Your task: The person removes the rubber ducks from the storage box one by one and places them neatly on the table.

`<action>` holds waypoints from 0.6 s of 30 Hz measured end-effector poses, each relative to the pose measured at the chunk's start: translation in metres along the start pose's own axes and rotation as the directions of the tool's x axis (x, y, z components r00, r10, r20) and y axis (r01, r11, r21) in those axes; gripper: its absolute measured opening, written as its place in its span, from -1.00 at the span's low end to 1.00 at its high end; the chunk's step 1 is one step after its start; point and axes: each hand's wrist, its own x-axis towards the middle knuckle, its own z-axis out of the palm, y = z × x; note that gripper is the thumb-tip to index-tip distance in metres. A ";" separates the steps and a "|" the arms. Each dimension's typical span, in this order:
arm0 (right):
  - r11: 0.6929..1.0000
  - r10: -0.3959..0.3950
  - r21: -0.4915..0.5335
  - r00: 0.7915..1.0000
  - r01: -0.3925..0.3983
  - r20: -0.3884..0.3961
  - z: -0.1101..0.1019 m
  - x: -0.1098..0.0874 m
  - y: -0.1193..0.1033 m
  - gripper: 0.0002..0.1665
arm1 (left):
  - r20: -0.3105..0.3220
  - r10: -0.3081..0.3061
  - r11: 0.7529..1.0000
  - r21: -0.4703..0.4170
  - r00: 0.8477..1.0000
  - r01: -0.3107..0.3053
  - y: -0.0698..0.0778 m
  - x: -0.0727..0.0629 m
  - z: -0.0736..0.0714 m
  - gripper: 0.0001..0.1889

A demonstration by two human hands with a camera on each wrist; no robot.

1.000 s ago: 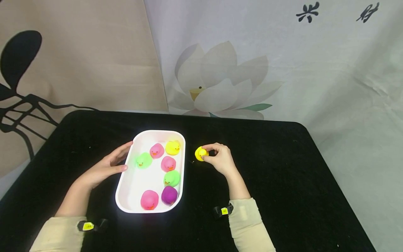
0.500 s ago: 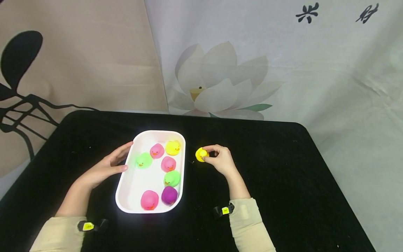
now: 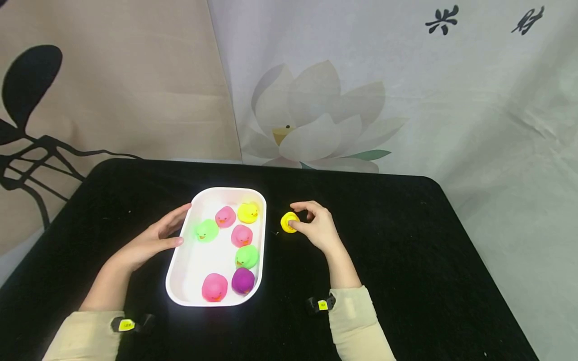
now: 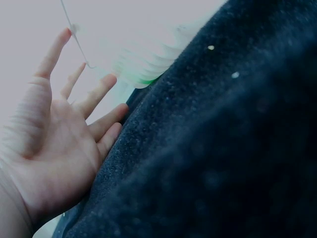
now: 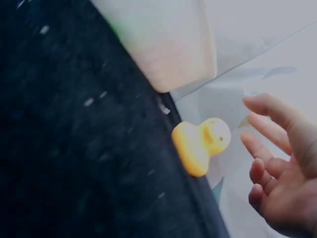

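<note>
A yellow rubber duck (image 3: 285, 222) stands on the black table just right of a white tray (image 3: 194, 281). My right hand (image 3: 319, 228) is right beside that duck, thumb and fingers spread apart. In the right wrist view a gap shows between the fingertips and the duck (image 5: 192, 148). At the tray's left rim is my left hand (image 3: 144, 244), thumb and fingers extended against it. Inside the tray sit several rubber ducks: a yellow duck (image 3: 248, 212), a purple duck (image 3: 243, 281), a green duck (image 3: 206, 230), another green one and several pink ones, including a pink duck (image 3: 214, 287).
The black cloth-covered table (image 3: 406, 260) extends to both sides of the tray. Behind it hangs a pale curtain (image 3: 474, 100) with a printed lotus. Dark wristbands, such as the left band (image 3: 128, 324), sit at both sleeves.
My right hand has let go of the yellow duck; its fingers have lifted and parted from it. The duck has shifted only slightly. My left hand and the tray have stayed in place.
</note>
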 end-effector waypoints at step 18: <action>0.979 -0.185 0.100 0.981 0.179 0.054 -0.001 -0.019 -0.060 -0.61 | 0.007 0.010 1.000 0.000 1.000 -0.010 0.000 0.000 -0.001 -0.20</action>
